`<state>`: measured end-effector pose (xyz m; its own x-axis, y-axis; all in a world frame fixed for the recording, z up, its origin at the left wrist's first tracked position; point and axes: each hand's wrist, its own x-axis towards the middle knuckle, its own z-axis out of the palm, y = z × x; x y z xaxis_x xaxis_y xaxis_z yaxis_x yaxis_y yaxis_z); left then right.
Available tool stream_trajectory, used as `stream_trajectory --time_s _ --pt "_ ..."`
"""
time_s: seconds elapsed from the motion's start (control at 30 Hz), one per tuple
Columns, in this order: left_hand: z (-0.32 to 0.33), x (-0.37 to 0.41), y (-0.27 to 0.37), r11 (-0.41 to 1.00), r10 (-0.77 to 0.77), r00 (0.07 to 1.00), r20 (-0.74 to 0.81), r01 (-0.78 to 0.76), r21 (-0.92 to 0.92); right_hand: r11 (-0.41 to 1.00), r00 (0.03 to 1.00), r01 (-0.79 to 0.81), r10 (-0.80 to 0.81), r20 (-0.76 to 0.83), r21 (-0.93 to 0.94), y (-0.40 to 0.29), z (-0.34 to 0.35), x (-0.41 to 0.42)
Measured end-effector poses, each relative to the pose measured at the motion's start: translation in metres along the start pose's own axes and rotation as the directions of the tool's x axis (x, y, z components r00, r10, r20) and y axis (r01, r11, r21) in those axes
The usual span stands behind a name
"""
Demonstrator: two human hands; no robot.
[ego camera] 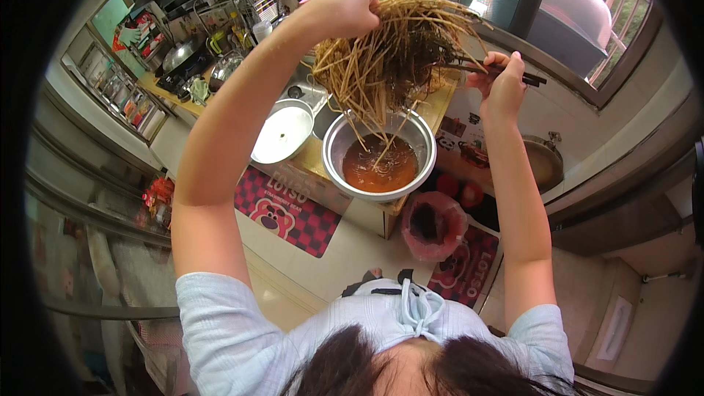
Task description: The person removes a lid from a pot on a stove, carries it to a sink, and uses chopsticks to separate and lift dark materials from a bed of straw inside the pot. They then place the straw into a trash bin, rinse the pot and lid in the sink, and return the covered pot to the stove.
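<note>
My left hand (349,6) grips a large clump of wet, straw-coloured dried stalks (352,69) with dark, matted matter in its middle. My right hand (501,80) holds a pair of dark chopsticks (531,78), whose tips reach into the clump's right side. Below hangs nothing but loose stalk ends, a few dipping towards the reddish-brown liquid (379,173) in a round metal pot (333,168). Ripples show on the liquid. The pot stands at the counter's front corner. The fingertips of my left hand are partly hidden by the clump.
Left of the pot lies a white round pan or lid (282,133). A pink lined bin (435,234) stands on the floor below the counter's corner. Patterned mats (289,217) cover parts of the floor. Farther left are a covered wok (181,56) and stove (179,78). Windows (522,11) line the back.
</note>
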<state>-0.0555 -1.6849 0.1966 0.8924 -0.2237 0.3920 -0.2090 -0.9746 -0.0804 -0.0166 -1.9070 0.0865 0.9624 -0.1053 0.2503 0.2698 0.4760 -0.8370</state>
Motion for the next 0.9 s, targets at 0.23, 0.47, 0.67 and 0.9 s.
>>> stream_trajectory --time_s 0.23,0.47,0.67,0.9 --pt "-0.0023 -0.0017 0.0021 1.0 -0.015 1.0 0.019 0.015 -0.007 1.0 1.0 -0.009 0.009 0.004 -0.002 0.0009 -0.0009 0.0011" --pt "-0.0053 -0.0026 0.0036 0.999 -0.044 0.997 0.058 0.045 -0.023 1.0 1.0 -0.009 0.009 -0.005 0.009 0.0001 0.0023 -0.0005" --pt "-0.0049 -0.0022 0.0027 0.999 -0.049 0.997 0.064 0.05 -0.012 1.0 1.0 -0.007 0.007 -0.004 -0.001 0.0005 0.0033 -0.0004" --pt "-0.003 -0.0039 0.0016 0.999 -0.047 0.998 0.045 0.048 -0.016 1.0 1.0 -0.006 0.006 0.01 -0.006 -0.0011 0.0036 -0.0037"
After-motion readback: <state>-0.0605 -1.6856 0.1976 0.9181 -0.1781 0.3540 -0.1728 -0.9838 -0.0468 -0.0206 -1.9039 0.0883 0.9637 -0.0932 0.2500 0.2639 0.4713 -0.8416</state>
